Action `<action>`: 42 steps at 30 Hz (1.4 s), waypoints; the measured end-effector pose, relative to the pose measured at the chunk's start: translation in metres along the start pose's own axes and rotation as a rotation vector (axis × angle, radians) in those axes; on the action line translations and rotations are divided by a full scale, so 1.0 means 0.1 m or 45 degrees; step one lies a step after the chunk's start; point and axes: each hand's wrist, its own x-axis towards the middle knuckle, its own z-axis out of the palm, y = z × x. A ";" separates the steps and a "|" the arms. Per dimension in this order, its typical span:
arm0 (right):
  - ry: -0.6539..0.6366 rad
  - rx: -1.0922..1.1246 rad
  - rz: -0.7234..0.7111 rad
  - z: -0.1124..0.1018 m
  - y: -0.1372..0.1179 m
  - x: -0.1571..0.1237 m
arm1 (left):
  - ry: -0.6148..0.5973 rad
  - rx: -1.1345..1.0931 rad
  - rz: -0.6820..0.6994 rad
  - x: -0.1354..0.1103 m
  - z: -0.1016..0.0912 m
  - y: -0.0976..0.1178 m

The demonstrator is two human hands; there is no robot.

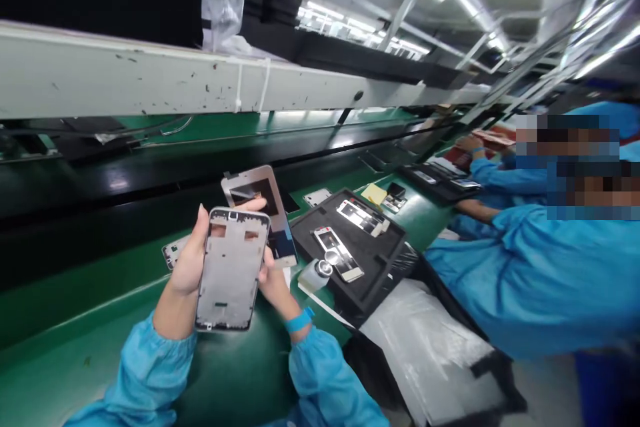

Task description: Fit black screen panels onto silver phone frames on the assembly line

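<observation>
A grey phone mid-frame (231, 273) with a dark rim is held upright before me, tilted slightly back. My left hand (189, 260) is closed round its left side, with fingertips showing beyond the top edge. At the right edge, my right hand (273, 280) grips the frame too, its fingers partly hidden. Just behind stands or lies a white phone front panel (274, 203) with a dark screen area; whether a hand touches it I cannot tell. Another phone mid-frame (173, 253) rests on the green bench left of my hands.
To the right, a black tray (373, 270) holds white phone panels (340, 253). A bottle with a metal top (316, 273) stands at its near corner. Plastic sheeting (430, 347) lies nearer. Co-workers in blue sleeves (525, 260) sit at right. A white beam (150, 80) crosses ahead.
</observation>
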 end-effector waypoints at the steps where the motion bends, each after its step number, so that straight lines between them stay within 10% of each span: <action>1: 0.020 0.074 -0.001 -0.17 -0.04 0.00 | -0.035 -0.028 -0.022 -0.02 0.03 -0.01; 9: -0.407 0.961 0.355 -1.09 -0.56 -0.29 | -0.174 -0.077 -0.109 -0.04 0.27 -0.22; 17: 0.010 1.035 0.302 -1.24 -0.32 -0.64 | -0.126 -0.151 -0.009 -0.07 0.49 -0.17; 24: 0.227 0.675 0.034 -1.52 -0.27 -0.71 | -0.004 -0.200 0.103 -0.08 0.57 -0.19; 33: -0.143 -0.016 -0.410 -1.64 -0.60 -0.55 | 0.596 -0.044 0.437 0.30 0.31 -0.21; 42: -0.288 -0.049 -0.385 -1.66 -0.53 -0.56 | 0.668 -0.011 0.462 0.26 0.30 -0.07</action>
